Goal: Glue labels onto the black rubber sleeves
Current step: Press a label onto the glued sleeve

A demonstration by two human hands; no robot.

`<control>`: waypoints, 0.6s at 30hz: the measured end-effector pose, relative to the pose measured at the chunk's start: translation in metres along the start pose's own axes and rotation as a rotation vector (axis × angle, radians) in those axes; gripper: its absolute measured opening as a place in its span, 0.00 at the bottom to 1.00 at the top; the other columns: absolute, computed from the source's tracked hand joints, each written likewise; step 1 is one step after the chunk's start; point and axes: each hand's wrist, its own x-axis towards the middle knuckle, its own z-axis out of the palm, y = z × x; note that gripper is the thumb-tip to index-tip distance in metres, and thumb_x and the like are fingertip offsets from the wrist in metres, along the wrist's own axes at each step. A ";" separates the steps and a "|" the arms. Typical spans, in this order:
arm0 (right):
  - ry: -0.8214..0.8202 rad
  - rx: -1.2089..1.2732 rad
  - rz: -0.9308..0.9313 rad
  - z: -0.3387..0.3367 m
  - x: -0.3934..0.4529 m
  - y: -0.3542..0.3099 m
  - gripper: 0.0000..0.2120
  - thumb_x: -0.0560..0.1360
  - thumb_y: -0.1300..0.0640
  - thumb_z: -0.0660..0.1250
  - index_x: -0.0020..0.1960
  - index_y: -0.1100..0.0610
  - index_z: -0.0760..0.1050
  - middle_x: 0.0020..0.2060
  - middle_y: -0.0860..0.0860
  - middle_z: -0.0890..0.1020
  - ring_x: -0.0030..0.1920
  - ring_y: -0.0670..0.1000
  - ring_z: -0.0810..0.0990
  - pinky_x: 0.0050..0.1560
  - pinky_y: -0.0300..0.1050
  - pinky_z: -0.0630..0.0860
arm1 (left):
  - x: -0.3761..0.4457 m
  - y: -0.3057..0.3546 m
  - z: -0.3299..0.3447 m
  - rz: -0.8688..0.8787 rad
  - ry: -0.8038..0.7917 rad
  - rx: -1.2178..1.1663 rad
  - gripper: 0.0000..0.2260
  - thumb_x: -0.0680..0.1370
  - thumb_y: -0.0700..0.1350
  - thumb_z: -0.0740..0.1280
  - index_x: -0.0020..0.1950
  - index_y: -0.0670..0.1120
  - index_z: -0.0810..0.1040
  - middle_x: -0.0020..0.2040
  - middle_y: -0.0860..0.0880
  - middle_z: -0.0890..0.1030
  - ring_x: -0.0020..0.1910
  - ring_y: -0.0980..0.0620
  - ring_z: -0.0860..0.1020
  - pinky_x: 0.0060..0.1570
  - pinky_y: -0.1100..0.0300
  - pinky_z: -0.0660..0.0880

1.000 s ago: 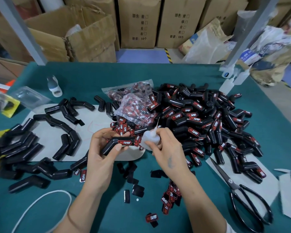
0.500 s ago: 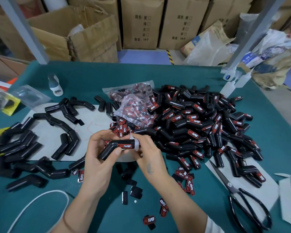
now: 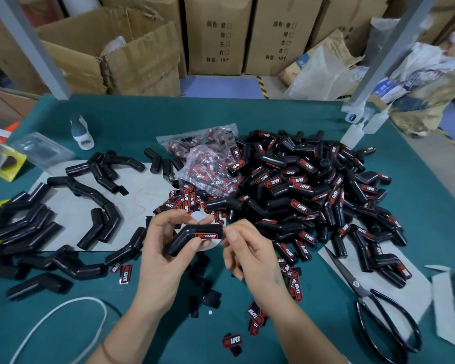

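- Head view: our left hand grips a bent black rubber sleeve bearing a red label
- Our right hand, fingers loosely curled, holds nothing, just right of the sleeve's end
- Labelled sleeves pile beyond the right hand; scissors lie on the counter to its right

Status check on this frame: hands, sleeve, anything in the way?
Left hand grips a labelled black rubber sleeve. Right hand beside its end, fingers curled, grip unclear. Small white glue bottle on the table behind the sleeve; nothing blocking.
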 end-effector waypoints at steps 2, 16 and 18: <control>-0.028 0.060 0.026 0.001 -0.002 -0.001 0.12 0.81 0.46 0.66 0.43 0.49 0.83 0.40 0.49 0.74 0.29 0.46 0.71 0.25 0.38 0.64 | -0.001 0.000 0.001 -0.008 0.009 -0.015 0.15 0.80 0.41 0.72 0.65 0.49 0.75 0.58 0.43 0.79 0.66 0.38 0.82 0.53 0.56 0.83; 0.031 0.048 0.034 0.005 -0.001 -0.001 0.07 0.74 0.54 0.76 0.46 0.58 0.89 0.43 0.52 0.75 0.30 0.42 0.70 0.30 0.37 0.66 | -0.007 -0.003 0.004 -0.068 0.044 0.097 0.17 0.76 0.47 0.76 0.62 0.52 0.78 0.59 0.40 0.80 0.66 0.35 0.80 0.58 0.47 0.83; 0.030 0.046 0.033 0.005 0.000 0.000 0.07 0.74 0.53 0.77 0.46 0.57 0.89 0.44 0.55 0.74 0.29 0.43 0.70 0.29 0.37 0.65 | -0.007 -0.002 0.004 -0.074 0.044 0.095 0.17 0.76 0.47 0.76 0.63 0.52 0.78 0.59 0.40 0.80 0.66 0.35 0.80 0.57 0.48 0.83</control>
